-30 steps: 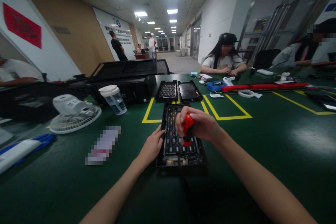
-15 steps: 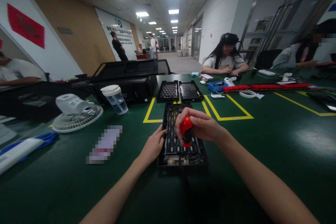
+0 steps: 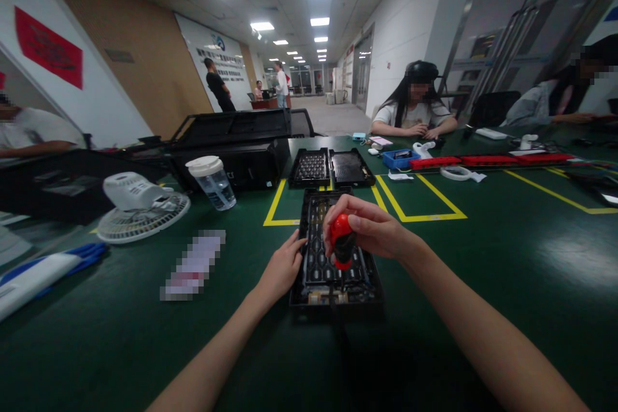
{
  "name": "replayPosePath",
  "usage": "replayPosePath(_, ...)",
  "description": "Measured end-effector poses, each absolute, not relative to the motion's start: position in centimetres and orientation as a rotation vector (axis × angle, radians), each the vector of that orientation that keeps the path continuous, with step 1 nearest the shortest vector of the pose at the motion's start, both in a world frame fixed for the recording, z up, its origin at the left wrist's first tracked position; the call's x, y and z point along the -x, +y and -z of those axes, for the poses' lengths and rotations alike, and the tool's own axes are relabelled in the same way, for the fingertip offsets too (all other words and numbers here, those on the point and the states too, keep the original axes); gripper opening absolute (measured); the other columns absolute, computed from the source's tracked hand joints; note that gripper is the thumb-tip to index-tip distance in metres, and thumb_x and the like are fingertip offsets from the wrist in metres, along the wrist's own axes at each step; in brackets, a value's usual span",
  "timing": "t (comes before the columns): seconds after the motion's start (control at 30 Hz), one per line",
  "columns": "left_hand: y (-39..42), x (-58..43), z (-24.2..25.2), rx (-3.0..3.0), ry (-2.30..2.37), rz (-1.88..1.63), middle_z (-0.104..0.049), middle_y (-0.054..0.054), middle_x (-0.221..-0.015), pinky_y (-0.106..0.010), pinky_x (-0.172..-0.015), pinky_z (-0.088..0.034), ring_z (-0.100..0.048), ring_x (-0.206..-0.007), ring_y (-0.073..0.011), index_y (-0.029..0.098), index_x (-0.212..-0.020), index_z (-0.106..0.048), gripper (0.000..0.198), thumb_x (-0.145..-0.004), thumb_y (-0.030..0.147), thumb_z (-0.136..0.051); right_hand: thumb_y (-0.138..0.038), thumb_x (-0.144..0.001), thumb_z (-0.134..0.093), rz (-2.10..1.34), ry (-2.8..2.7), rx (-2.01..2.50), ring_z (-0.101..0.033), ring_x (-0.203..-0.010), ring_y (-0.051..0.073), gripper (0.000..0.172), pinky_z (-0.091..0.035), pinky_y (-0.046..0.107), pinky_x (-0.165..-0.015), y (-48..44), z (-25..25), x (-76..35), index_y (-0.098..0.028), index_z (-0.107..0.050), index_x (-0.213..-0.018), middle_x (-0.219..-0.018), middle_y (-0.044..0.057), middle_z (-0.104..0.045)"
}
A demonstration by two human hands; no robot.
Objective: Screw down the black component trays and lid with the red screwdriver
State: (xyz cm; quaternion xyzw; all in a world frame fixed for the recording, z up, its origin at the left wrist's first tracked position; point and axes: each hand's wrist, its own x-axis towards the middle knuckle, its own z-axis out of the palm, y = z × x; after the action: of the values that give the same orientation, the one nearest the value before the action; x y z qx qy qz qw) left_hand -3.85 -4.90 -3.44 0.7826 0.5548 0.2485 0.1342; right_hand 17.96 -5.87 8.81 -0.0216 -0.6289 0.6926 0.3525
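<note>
A black plastic case (image 3: 313, 273) lies lengthwise in front of me, with rows of rounded cells inside and some wiring at its near end. My left hand (image 3: 284, 264) rests against its left side, fingers stretched out and fingertips touching the rim. Above the case, my right hand (image 3: 369, 225) is closed round the handle of a screwdriver (image 3: 342, 241) with a red and black grip. The screwdriver points down at the near part of the case, its thin shaft partly visible. Where exactly the tip meets the case is too dark to tell.
Two black trays (image 3: 351, 167) lie beyond the case. To the left are a lidded cup (image 3: 212, 183), a white fan (image 3: 142, 215) and a blurred-out flat object (image 3: 194, 265). A blue bin (image 3: 400, 158) and a tape roll (image 3: 455, 173) lie right. Co-workers sit across the green table (image 3: 506, 277).
The right hand and screwdriver have shifted very slightly, with the handle tilting a touch to the left. My left hand and the case stay put.
</note>
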Motion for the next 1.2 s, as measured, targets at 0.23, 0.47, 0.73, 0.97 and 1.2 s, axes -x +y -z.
replayPosePath(0.23,-4.96,3.87,3.2,-2.259,1.637,-0.683,-0.032,-0.003,-0.142,-0.031,-0.107,-0.026,-0.037,-0.126,-0.0173,0.017,-0.118,-0.053,0.04,-0.085,0.019,-0.031,-0.025,-0.085,-0.051,-1.729,-1.662,0.063,-0.062,-0.077,0.018,0.016,-0.048,0.038,-0.072,-5.78,-9.02,-18.17,-0.012,-0.05,-0.093,-0.091,0.009,-0.06)
replayPosePath(0.47,-5.15,3.68,2.83,-2.255,1.667,-0.657,-0.035,-0.005,-0.141,-0.031,-0.106,-0.027,-0.04,-0.124,-0.0176,0.017,-0.119,-0.053,0.041,-0.085,0.019,-0.031,-0.022,-0.083,-0.053,-1.669,-1.69,0.095,-0.062,-0.078,0.017,0.014,-0.049,0.037,-0.072,-5.55,-9.04,-18.62,-0.013,-0.051,-0.093,-0.092,0.009,-0.06)
replayPosePath(0.73,-5.12,3.65,2.83,-2.233,1.661,-0.659,-0.033,-0.003,-0.141,-0.033,-0.106,-0.029,-0.041,-0.124,-0.0189,0.019,-0.12,-0.052,0.041,-0.085,0.02,-0.032,-0.021,-0.082,-0.055,-1.567,-1.735,0.156,-0.062,-0.08,0.016,0.011,-0.049,0.034,-0.073,-5.62,-9.31,-18.78,-0.013,-0.054,-0.089,-0.089,0.008,-0.062)
replayPosePath(0.97,-5.16,3.64,2.89,-2.228,1.658,-0.672,-0.032,-0.002,-0.142,-0.033,-0.106,-0.028,-0.039,-0.125,-0.0189,0.019,-0.12,-0.052,0.041,-0.085,0.019,-0.032,-0.02,-0.08,-0.058,-1.529,-1.74,0.185,-0.063,-0.079,0.015,0.011,-0.049,0.033,-0.074,-5.63,-9.47,-18.88,-0.014,-0.054,-0.087,-0.088,0.006,-0.062)
replayPosePath(1.2,-5.08,3.63,3.04,-2.246,1.648,-0.69,-0.033,-0.002,-0.142,-0.033,-0.107,-0.027,-0.037,-0.126,-0.0183,0.018,-0.119,-0.053,0.04,-0.085,0.019,-0.032,-0.019,-0.08,-0.058,-1.494,-1.77,0.247,-0.062,-0.077,0.014,0.01,-0.05,0.029,-0.069,-5.79,-9.72,-18.92,-0.013,-0.053,-0.086,-0.089,0.006,-0.061)
